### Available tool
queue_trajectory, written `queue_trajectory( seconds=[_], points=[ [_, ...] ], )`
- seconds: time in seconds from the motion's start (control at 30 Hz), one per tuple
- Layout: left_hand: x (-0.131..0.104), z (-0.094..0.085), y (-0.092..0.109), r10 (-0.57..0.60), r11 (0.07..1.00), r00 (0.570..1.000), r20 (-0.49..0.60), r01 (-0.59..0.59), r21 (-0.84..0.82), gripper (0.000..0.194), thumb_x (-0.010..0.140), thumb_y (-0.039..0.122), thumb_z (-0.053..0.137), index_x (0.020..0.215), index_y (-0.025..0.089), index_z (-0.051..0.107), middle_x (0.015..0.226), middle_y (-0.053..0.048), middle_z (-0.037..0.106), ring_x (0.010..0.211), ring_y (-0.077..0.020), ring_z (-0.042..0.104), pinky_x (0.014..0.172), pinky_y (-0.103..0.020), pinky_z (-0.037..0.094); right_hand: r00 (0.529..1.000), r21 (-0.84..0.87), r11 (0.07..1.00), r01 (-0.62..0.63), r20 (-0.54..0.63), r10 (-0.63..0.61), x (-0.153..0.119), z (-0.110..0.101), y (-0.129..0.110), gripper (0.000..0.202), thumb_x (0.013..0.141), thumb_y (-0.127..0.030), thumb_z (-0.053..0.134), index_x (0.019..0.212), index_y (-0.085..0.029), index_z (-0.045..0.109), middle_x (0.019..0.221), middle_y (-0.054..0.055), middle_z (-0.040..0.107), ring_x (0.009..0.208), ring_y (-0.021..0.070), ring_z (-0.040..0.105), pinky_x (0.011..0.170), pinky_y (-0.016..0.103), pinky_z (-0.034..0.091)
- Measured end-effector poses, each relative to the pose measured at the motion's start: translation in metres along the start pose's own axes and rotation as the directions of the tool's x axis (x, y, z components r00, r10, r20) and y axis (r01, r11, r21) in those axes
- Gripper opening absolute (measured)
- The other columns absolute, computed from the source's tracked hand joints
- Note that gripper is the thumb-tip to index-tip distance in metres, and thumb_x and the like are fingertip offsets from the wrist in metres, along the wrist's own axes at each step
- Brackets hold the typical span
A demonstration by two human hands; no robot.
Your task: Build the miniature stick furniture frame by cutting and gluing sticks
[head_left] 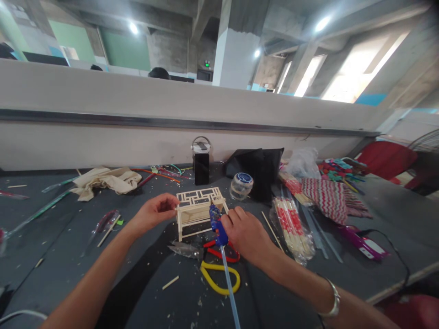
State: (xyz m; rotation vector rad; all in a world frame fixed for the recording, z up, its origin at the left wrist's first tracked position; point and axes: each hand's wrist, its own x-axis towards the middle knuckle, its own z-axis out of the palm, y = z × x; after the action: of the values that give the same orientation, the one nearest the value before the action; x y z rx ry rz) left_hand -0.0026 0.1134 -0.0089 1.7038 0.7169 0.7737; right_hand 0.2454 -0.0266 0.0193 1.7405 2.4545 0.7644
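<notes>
A small wooden stick frame with a lattice panel along its top stands on the dark table. My left hand pinches the frame's upper left corner between thumb and fingers. In my right hand is a blue glue gun, its nozzle at the right part of the lattice. A long clear glue stick juts from the gun's back toward me. Just below the frame lie scissors with one yellow and one red handle, their blades pointing left and partly under the frame's shadow.
Behind the frame stand a black phone, a clear round jar and a black bag. To the right are packs of sticks, a zigzag cloth and a purple device. A beige cloth lies left.
</notes>
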Motion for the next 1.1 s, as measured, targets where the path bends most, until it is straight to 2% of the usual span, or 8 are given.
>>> queue_trajectory(
  seconds=[0.57,1.1],
  points=[
    [0.0009,-0.0007,-0.0039,0.007,1.000,1.000,-0.008,-0.007,-0.007,0.026,0.071,0.030,0.074,0.090,0.016,0.063,0.080,0.000,0.061,0.074,-0.0134,0.057,0.071,-0.027,0.046,1.000,-0.004,1.000,-0.005,0.022,0.005,-0.0008,0.0018,0.0005,0.009,0.085,-0.008,0.056,0.087,-0.017,0.054,0.082,0.008,0.061,0.081,0.0241,0.055,0.060,0.033,0.043],
    [0.0005,0.0006,-0.0027,-0.007,1.000,1.000,0.002,0.007,-0.026,0.023,0.072,0.027,0.073,0.090,0.017,0.063,0.081,0.001,0.061,0.074,-0.0128,0.057,0.071,-0.027,0.045,1.000,0.026,1.000,0.016,-0.013,-0.016,0.0005,0.0025,0.0040,0.010,0.084,-0.007,0.056,0.084,-0.017,0.056,0.081,0.006,0.062,0.080,0.0236,0.056,0.059,0.033,0.042]
  ],
)
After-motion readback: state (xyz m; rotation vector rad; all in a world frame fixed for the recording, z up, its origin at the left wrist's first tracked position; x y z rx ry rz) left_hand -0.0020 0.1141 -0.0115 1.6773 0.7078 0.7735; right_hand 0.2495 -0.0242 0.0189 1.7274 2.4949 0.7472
